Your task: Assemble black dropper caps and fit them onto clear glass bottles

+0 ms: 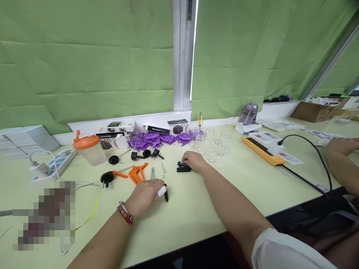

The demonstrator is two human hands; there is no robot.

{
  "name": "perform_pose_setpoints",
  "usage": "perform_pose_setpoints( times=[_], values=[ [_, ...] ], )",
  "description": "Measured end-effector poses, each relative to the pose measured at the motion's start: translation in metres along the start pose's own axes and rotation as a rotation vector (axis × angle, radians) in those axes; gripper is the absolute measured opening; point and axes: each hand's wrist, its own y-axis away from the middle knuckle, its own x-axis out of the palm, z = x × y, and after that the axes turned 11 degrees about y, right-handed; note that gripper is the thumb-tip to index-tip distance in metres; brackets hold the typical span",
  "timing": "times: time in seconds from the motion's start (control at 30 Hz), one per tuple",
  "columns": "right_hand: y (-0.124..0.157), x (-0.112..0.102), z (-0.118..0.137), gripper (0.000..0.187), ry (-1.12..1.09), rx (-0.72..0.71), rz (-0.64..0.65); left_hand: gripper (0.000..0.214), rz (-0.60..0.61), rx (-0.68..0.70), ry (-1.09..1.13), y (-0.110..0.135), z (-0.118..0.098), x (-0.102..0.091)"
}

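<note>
My left hand [146, 196] is closed above the near part of the table, with a small white piece [162, 191] and a short black rod-shaped part [166, 195] at its fingertips. Further right, my right hand [193, 160] has its fingers bent together on a small group of black tubes [183, 169]; the fingertips are partly hidden. Several orange angled arms [136, 173] lie just beyond the left hand. Thin metal screws [153, 173] lie between the two hands.
Purple ring-shaped plastic parts [153, 140] and cup holder boxes [114, 141] are along the wall. Clear glass jars [213, 149] stand behind my right hand. An orange-lidded shaker [91, 149] is at left, an orange power strip [262, 151] at right. Another person's hand [342, 145] rests at far right.
</note>
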Motion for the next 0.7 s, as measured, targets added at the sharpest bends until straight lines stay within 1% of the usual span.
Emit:
perform_pose_setpoints(
  times=[0.17, 0.23, 0.3, 0.33, 0.4, 0.47, 0.5, 0.57, 0.7],
  values=[
    [0.004, -0.006, 0.003, 0.016, -0.016, -0.002, -0.031, 0.023, -0.004, -0.008, 0.002, 0.000, 0.001, 0.000],
    [0.009, -0.012, 0.011, 0.017, -0.024, -0.005, -0.058, 0.021, 0.001, -0.024, -0.003, 0.000, 0.001, 0.000],
    [0.018, -0.019, 0.023, 0.017, -0.066, -0.045, -0.095, 0.019, 0.004, -0.033, -0.008, 0.000, 0.003, 0.000],
    [0.023, -0.023, 0.031, 0.015, -0.136, -0.098, -0.130, 0.018, 0.002, -0.037, -0.010, 0.000, 0.003, 0.000],
    [0.036, -0.030, 0.049, 0.012, -0.309, -0.263, -0.161, 0.018, 0.002, -0.042, -0.016, 0.000, 0.005, 0.001],
    [0.047, -0.036, 0.066, 0.010, -0.422, -0.416, -0.152, 0.017, 0.001, -0.051, -0.029, 0.000, 0.006, 0.002],
    [0.052, -0.038, 0.073, 0.010, -0.450, -0.466, -0.146, 0.017, 0.001, -0.057, -0.037, 0.000, 0.007, 0.002],
    [0.058, -0.040, 0.084, 0.009, -0.456, -0.523, -0.118, 0.017, 0.004, -0.063, -0.043, 0.000, 0.008, 0.003],
    [0.059, -0.040, 0.090, 0.010, -0.420, -0.533, -0.064, 0.017, -0.007, -0.067, -0.022, -0.001, 0.011, 0.005]
  ],
)
